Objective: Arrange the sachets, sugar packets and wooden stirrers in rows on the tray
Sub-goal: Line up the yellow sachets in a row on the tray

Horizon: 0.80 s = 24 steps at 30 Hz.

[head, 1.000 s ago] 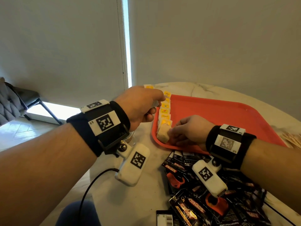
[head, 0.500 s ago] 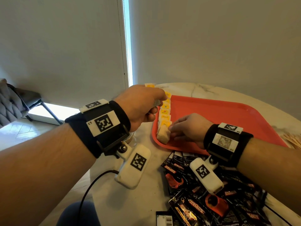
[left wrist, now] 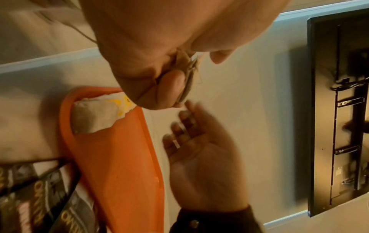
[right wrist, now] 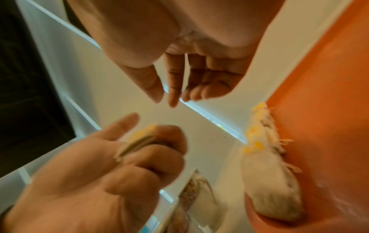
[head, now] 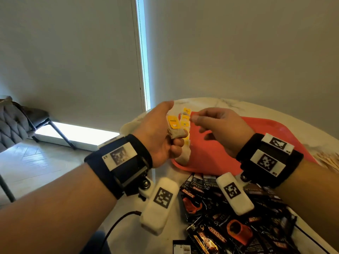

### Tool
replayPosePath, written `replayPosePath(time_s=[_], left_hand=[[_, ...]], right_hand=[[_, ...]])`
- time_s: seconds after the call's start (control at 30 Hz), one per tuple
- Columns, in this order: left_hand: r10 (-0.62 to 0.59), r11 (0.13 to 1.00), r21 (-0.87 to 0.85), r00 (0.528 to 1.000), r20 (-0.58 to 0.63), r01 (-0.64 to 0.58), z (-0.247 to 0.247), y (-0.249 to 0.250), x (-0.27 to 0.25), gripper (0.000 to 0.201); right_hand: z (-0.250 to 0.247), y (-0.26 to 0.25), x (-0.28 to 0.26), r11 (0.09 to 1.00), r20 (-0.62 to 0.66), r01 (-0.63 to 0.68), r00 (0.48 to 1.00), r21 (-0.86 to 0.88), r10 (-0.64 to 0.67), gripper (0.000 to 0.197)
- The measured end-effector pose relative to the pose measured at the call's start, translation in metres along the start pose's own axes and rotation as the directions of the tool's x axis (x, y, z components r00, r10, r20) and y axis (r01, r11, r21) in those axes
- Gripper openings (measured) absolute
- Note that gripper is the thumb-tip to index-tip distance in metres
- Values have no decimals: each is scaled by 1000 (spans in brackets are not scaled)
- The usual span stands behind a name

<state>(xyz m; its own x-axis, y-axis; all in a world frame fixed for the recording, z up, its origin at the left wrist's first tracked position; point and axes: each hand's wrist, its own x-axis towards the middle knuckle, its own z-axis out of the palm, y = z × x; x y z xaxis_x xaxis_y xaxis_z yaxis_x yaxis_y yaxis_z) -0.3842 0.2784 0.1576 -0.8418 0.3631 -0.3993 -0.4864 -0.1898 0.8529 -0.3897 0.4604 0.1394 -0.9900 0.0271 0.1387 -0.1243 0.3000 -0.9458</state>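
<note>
A small stack of sachets [head: 175, 130], white pouches with yellow tags, is clamped edge-on between the thumb and curled fingers of the left hand [head: 157, 136], raised just above the near-left corner of the red tray [head: 271, 132]. The sachets are judged to be light, soft and limp, with thin paper walls that crease or tear readily; the tags give the firmest purchase. A single sachet is best peeled off by its upper tag end, pinched lightly so the stack is not dragged out.

The right hand [head: 220, 125] is held beside the stack, over the tray, fingers loosely extended and holding nothing.

A row of sachets [right wrist: 267, 157] is already laid along the tray's left rim, overlapping one another.

In front of the tray, black coffee packets [head: 229, 217] lie heaped on the table. To the tray's right, wooden stirrers [head: 328, 161] lie loose, off the tray.
</note>
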Motion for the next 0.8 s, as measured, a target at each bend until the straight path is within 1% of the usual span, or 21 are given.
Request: replayPosePath(time_s=[0.07,0.13,0.17,0.23,0.33,0.37,0.43,0.5,0.57,0.63,0.7,0.8], left_hand=[[-7,1000,1,1000,20,7,3,-2,-3,67],[-9,1000,5,997,77,9,7,-4,-8,69],[-10,1000,7,995,100,9,9,-4,-10,70],[-5,1000,7,995,102,4,9,-7,-12,74],[18,1000,-13,999,38,-18,6,-12,-12,83],[26,999,-25,1000,6,-26,4,-14,-12,80],[51,997,-47,997,-65,-54,1,-17,-12,65],[131,989,-55,981,-142,-140,-1,-15,-12,48],[249,967,1,951,-181,-253,-1,-11,-15,30],[335,940,125,929,-156,-317,0,-7,-18,17],[362,915,233,925,-118,-328,2,-5,-19,6],[365,902,303,918,-154,-308,-2,-5,-15,5]], right_hand=[[-2,-13,-6,988,66,138,989,-70,-133,9],[-1,-21,-12,966,168,195,972,-172,-166,14],[-2,-23,-14,964,203,200,965,-177,-163,15],[-2,-25,-18,972,230,210,956,-110,-180,12],[-5,-29,-20,967,156,254,955,17,-253,7],[-6,-30,-20,958,111,275,953,76,-282,5],[-7,-33,-18,932,11,303,950,198,-311,8],[-7,-33,-16,930,-35,294,955,218,-294,8],[-5,-32,-15,949,-18,244,969,200,-246,5],[-2,-31,-15,957,23,190,979,219,-200,8],[1,-31,-15,959,54,128,988,254,-147,15],[4,-26,-16,958,105,26,993,286,-59,26]])
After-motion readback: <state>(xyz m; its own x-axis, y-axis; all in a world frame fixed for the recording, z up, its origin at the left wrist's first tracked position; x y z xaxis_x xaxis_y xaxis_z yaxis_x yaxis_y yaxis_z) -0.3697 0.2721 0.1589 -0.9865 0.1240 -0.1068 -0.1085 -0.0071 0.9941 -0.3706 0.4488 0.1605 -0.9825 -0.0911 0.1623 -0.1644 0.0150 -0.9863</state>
